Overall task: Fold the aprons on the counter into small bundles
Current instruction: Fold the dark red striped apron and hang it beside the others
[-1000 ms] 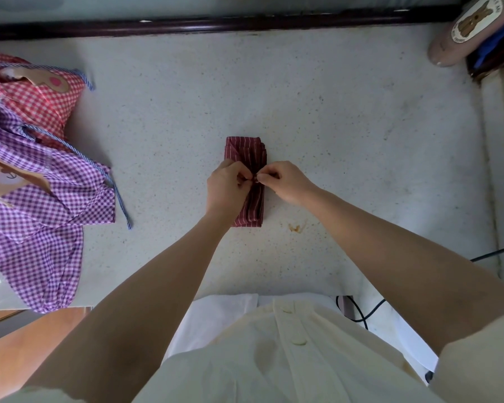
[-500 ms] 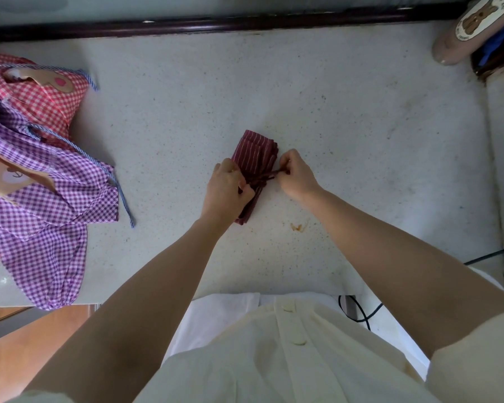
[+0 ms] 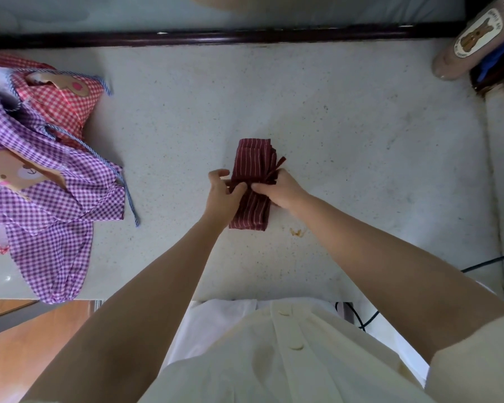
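Note:
A dark red striped apron (image 3: pixel 252 158) lies folded into a narrow bundle in the middle of the pale counter (image 3: pixel 346 146). My left hand (image 3: pixel 223 193) holds the bundle's left side, thumb laid across its middle. My right hand (image 3: pixel 280 189) pinches the apron's tie straps at the bundle's right edge; two strap ends (image 3: pixel 280 164) stick out above my fingers. A purple checked apron (image 3: pixel 50 199) and a red checked apron (image 3: pixel 64 103) lie unfolded at the counter's left end.
A brown pouch with a rabbit label (image 3: pixel 472 39) leans at the back right corner. A dark ledge (image 3: pixel 216 39) runs along the counter's far edge. A black cable (image 3: pixel 489 261) trails off the right. An orange stain (image 3: pixel 297 231) marks the counter near the bundle.
The bundle tilted while my right hand pulled the strap out to the right; now it lies straight again and both hands have closed in at its middle, the strap drawn tight.

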The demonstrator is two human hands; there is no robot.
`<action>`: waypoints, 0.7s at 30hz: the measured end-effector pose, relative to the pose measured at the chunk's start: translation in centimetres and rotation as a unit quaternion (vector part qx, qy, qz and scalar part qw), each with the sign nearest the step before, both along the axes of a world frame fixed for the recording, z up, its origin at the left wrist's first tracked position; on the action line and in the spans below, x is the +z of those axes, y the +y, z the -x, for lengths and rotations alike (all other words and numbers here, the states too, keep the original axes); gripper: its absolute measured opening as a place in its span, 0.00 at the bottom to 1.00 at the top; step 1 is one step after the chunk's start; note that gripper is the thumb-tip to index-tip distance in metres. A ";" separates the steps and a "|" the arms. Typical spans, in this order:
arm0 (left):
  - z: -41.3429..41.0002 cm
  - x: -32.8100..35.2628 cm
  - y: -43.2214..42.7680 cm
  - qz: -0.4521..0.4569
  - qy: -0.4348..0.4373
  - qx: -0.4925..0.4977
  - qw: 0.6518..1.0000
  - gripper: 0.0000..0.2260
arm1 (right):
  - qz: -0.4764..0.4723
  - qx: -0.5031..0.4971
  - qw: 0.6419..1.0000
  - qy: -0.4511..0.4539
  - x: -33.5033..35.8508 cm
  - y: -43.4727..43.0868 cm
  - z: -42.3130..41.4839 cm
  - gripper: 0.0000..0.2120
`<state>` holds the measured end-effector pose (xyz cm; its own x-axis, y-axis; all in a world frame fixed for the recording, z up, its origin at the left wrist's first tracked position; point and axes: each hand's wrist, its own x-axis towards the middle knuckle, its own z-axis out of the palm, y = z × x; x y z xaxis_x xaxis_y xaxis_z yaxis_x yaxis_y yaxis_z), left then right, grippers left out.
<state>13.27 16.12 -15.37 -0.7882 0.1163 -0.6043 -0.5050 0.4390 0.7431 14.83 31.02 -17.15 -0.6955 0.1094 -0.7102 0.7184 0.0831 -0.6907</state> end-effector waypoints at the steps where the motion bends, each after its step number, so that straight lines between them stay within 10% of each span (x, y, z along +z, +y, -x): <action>1: 0.0 0.7 0.0 -0.040 -0.026 0.041 0.998 0.23 | -0.002 -0.005 1.000 0.005 0.4 0.0 0.0 0.27; 9: 2.3 5.1 2.0 -0.132 -0.039 0.049 0.989 0.11 | 0.012 -0.075 0.992 0.101 5.9 1.3 -0.4 0.22; 21: 4.1 14.7 5.5 -0.223 0.069 -0.242 0.942 0.13 | -0.010 -0.312 0.918 0.247 16.9 2.4 -4.1 0.17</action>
<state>9.19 21.58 -0.65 -0.6443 0.7009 -0.3059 -0.2113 0.2213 0.9520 18.95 33.41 -0.24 -0.7293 0.6052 -0.3193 0.2310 -0.2215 -0.9474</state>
